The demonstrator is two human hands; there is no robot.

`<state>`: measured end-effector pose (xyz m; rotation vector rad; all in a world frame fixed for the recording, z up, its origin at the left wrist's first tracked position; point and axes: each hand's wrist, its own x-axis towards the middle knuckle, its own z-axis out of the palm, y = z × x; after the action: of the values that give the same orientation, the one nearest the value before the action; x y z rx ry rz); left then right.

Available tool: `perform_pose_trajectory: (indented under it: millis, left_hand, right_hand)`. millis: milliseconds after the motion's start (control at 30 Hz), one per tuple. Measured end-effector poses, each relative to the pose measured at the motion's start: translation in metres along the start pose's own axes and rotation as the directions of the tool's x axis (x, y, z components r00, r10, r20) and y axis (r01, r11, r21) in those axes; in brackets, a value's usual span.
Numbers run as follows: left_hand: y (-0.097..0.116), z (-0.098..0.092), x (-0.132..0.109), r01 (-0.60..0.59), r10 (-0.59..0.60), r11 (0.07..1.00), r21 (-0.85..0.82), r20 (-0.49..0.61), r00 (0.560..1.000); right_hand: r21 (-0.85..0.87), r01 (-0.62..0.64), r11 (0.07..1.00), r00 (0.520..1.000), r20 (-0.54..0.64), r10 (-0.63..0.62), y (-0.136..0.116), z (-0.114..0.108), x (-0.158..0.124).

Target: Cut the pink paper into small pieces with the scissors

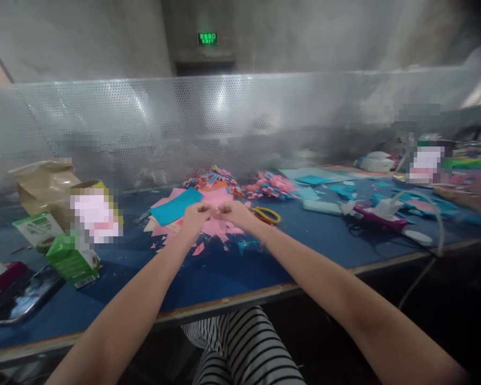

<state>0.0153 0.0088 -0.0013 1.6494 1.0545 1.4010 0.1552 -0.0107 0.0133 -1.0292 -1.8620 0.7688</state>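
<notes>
My left hand (197, 215) and my right hand (233, 213) meet fingertip to fingertip above the blue table, both with fingers pinched closed. Something pinkish shows between the fingertips, but it is too small to tell apart from the paper behind. Under and around the hands lie pink paper sheets (216, 230) and small scraps. A blue paper sheet (176, 206) rests on the pile, just left of my left hand. Yellow-handled scissors (268, 215) lie to the right of my right hand, partly hidden by it.
Heaps of folded pink and blue paper pieces (270, 185) lie behind the hands. Green boxes (72, 260) and a brown paper bag (44, 184) stand at left. A purple power strip (379, 215) with a cable lies at right. A perforated metal screen (224, 123) rises along the back.
</notes>
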Motion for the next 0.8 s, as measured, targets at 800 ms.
perform_pose_trajectory:
  millis: [800]
  left_hand:
    - [0.005, 0.003, -0.002, 0.032, -0.029, 0.982, -0.185, 0.015, 0.999]
  right_hand:
    - [-0.056, 0.069, 0.996, 0.995, -0.07, -0.073, 0.004, 0.0, 0.001]
